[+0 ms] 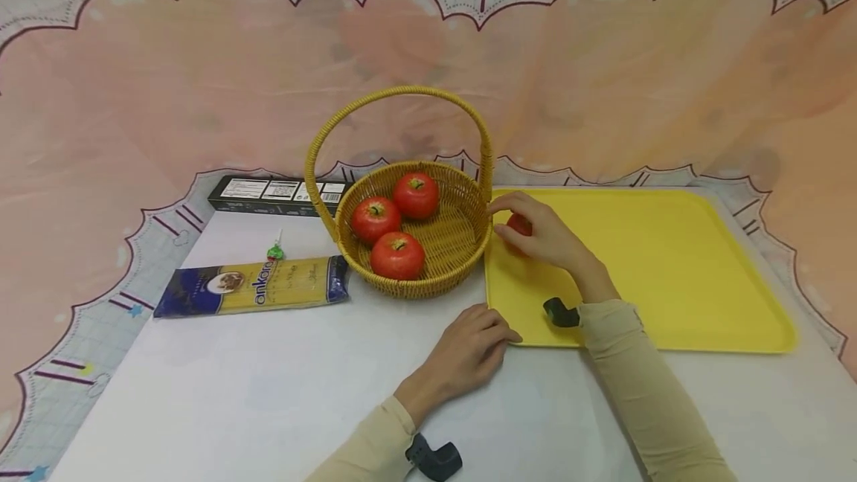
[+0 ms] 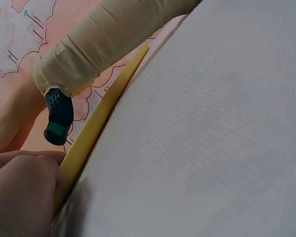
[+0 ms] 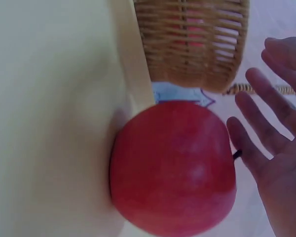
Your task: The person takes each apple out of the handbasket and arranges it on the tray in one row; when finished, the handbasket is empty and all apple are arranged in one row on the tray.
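A red apple (image 3: 172,168) sits on the yellow tray (image 1: 643,266), near its left edge. My right hand (image 1: 545,233) is over this apple and hides part of it in the head view. In the right wrist view the fingers (image 3: 266,111) are spread beside the apple's stem, not curled round it. My left hand (image 1: 465,352) rests at the tray's near left corner, its fingertips touching the rim. Just left of the tray stands a yellow wicker basket (image 1: 447,233) with a tall handle, holding three red apples (image 1: 398,256).
Left of the basket lies a blue and yellow pasta packet (image 1: 268,285). A green-wrapped lollipop (image 1: 275,252) is just behind it. Farther back is a long dark box (image 1: 277,195). A patterned cloth (image 1: 602,80) hangs behind the white table (image 1: 268,393).
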Demonstrator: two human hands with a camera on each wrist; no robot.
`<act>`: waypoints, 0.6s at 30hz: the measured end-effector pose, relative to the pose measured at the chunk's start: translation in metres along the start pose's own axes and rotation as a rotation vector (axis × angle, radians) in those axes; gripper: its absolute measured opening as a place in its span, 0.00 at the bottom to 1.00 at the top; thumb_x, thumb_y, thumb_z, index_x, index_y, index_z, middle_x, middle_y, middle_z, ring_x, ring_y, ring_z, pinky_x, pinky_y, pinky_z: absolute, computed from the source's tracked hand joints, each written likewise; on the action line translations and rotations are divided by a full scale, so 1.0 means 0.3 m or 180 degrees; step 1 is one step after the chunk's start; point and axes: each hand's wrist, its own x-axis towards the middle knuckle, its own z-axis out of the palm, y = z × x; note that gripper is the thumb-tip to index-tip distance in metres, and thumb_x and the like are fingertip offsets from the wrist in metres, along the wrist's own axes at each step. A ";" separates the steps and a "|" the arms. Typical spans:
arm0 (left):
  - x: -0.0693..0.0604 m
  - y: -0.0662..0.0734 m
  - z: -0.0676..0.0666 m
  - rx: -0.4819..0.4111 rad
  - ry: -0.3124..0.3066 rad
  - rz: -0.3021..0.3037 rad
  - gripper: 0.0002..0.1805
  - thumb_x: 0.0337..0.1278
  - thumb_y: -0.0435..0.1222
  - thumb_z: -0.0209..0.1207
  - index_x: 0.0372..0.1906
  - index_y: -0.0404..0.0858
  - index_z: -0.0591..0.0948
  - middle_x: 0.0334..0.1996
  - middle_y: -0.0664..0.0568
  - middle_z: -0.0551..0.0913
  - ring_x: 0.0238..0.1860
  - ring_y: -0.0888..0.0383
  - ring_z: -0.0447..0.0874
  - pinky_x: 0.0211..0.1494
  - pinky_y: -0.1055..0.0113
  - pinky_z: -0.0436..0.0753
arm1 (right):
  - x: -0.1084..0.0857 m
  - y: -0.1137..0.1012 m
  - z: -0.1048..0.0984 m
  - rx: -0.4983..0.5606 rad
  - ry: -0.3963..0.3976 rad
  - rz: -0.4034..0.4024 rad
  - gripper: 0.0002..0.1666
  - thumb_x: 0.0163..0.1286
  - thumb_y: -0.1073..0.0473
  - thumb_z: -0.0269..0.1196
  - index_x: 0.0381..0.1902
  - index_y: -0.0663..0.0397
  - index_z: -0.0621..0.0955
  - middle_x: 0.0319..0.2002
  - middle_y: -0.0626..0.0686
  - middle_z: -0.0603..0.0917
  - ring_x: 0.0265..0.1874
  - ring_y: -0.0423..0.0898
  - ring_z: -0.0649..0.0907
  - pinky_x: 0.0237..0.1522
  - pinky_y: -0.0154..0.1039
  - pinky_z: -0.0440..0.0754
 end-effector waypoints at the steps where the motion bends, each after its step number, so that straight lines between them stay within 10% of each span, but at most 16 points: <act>1: -0.004 -0.003 -0.003 -0.0005 -0.0002 -0.0010 0.11 0.60 0.34 0.54 0.40 0.50 0.84 0.35 0.62 0.79 0.44 0.65 0.74 0.63 0.69 0.70 | 0.006 -0.003 0.009 0.0013 -0.0012 -0.0068 0.18 0.67 0.58 0.60 0.54 0.53 0.78 0.56 0.51 0.77 0.51 0.48 0.76 0.54 0.51 0.75; 18: -0.012 -0.008 -0.005 -0.0078 0.0057 0.0042 0.11 0.60 0.33 0.54 0.39 0.48 0.84 0.34 0.61 0.79 0.43 0.64 0.74 0.60 0.71 0.71 | 0.104 -0.085 0.088 -0.0080 -0.0696 -0.0548 0.17 0.67 0.59 0.60 0.52 0.55 0.78 0.50 0.51 0.79 0.43 0.47 0.79 0.47 0.47 0.80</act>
